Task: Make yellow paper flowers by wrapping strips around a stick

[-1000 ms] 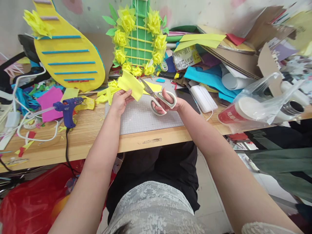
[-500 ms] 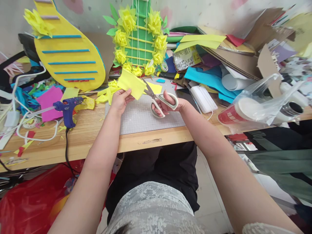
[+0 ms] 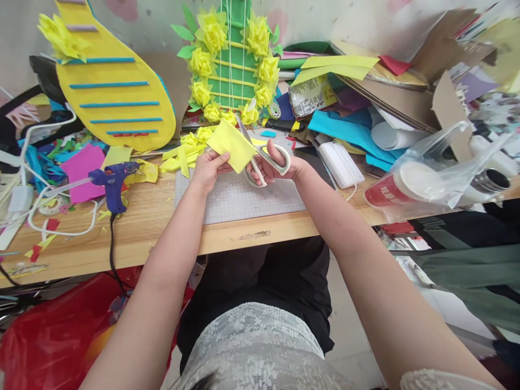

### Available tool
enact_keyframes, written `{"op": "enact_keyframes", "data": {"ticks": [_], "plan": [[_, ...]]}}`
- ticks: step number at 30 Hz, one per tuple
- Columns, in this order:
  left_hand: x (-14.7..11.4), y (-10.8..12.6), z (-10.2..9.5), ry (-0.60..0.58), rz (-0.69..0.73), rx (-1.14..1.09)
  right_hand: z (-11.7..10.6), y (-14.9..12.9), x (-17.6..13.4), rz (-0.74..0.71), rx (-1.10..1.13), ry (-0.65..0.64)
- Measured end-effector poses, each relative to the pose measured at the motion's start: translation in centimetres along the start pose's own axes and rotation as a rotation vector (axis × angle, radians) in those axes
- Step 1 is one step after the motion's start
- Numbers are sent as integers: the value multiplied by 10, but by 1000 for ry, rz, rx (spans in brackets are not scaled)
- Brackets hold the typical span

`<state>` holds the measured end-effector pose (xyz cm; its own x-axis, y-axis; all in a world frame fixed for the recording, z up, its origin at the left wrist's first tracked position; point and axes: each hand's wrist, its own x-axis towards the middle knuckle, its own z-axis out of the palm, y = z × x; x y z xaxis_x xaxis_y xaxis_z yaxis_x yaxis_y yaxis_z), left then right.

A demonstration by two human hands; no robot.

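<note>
Between the thumb and fingers of my left hand [image 3: 210,169] is a yellow sheet of paper [image 3: 231,145], raised above the grey cutting mat [image 3: 244,205]. My right hand [image 3: 273,167] has its thumb and fingers through the pale handles of a pair of scissors [image 3: 280,160]. The scissor blades are at the sheet's right edge, spread apart, and one lies partly hidden by the sheet. Another yellow piece [image 3: 260,142] lies behind on the mat. Yellow strips [image 3: 182,157] lie to the left of the mat.
A blue glue gun [image 3: 111,184] with a cord stands on the left. Behind are a yellow instrument-shaped board [image 3: 117,97] and a green one [image 3: 231,70] with yellow paper flowers. To the right lie a white box [image 3: 340,165], a bagged red cup [image 3: 390,189] and piled paper and cardboard.
My left hand has moved right with the yellow sheet, towards the scissors. My right hand has shifted slightly up and left, bringing the blades against the sheet's edge.
</note>
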<state>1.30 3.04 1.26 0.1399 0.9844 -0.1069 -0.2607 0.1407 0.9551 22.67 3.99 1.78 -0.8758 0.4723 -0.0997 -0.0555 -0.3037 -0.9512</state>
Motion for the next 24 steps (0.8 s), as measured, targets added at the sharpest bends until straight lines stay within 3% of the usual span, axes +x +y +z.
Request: {"op": "enact_keyframes", "data": {"ticks": [6,13,24], "plan": [[0,-2,3,-7,-2,-27,4,-5,4,-33,-65,43],[0,-1,5,20,-26,-37,16,-9,4,-2,-74,181],[1,-2,3,35,-33,-30,5,1,6,-84,22,171]]}}
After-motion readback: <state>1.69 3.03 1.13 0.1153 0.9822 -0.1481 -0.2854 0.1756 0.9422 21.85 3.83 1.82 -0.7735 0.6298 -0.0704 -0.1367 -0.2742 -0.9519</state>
